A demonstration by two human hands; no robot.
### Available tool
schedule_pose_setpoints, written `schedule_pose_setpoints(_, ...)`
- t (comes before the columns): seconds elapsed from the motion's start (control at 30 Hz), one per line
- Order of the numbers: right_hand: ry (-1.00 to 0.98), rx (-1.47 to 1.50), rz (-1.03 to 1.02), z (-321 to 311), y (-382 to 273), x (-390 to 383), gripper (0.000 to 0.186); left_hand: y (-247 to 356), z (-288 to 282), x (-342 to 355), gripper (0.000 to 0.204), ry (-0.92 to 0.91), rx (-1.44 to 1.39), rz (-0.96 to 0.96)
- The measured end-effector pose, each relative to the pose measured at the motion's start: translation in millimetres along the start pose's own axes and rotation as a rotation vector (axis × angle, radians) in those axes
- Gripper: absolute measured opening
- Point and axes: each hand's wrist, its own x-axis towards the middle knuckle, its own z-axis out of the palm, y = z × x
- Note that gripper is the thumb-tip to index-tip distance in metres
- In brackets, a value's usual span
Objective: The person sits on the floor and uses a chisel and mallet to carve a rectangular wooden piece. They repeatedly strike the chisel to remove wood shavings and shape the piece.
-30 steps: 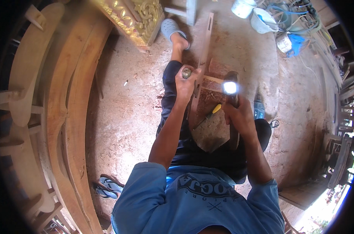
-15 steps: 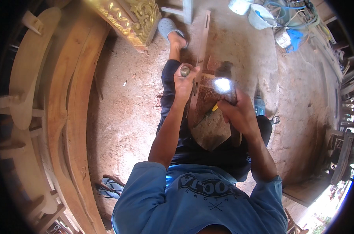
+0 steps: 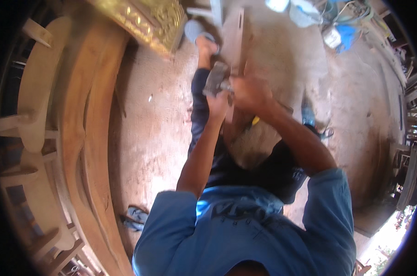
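My left hand [image 3: 217,103] is closed around an upright chisel, whose top is mostly hidden under the metal head of a hammer [image 3: 215,81]. My right hand [image 3: 251,94], blurred by motion, grips the hammer's handle just to the right of it. A long slotted wooden bar [image 3: 240,34] runs away from me beneath both hands, resting over a wooden block [image 3: 249,147] between my legs. A yellow-handled tool [image 3: 255,120] lies on that block, partly behind my right arm.
Long curved planks [image 3: 93,184] and pale shaped pieces [image 3: 34,92] line the left. A gilded carved panel [image 3: 148,23] is at top left, sandals [image 3: 136,216] lie low left. Buckets [image 3: 305,14], hoses and a blue bag [image 3: 345,39] sit top right; a bottle [image 3: 308,115] stands right.
My right hand has swung the hammer up the picture and leftward, from right of the bar onto the top of my left hand. My left hand has stayed nearly in place.
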Motion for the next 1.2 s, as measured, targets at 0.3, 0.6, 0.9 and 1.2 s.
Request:
schedule_pose_setpoints(0.3, 0.400, 0.543, -0.131, -113, -34, -33, 0.035, 14, 15, -4, 0.018, -0.109, -0.064, 0.051)
schedule_pose_setpoints(0.6, -0.026, 0.102, 0.221, -5, 21, -17, 0.037, 2, 18, -3, 0.034, -0.158, 0.154, 0.049)
schedule_pose_setpoints(0.9, 0.520, 0.646, -0.123, -110, -16, -41, 0.030, 0, 33, 13, 0.019, -0.150, 0.124, 0.102)
schedule_pose_setpoints(1.2, 0.302, 0.264, 0.125, -36, 6, -36, 0.046, -28, 19, 0, 0.019, -0.229, -0.046, 0.252)
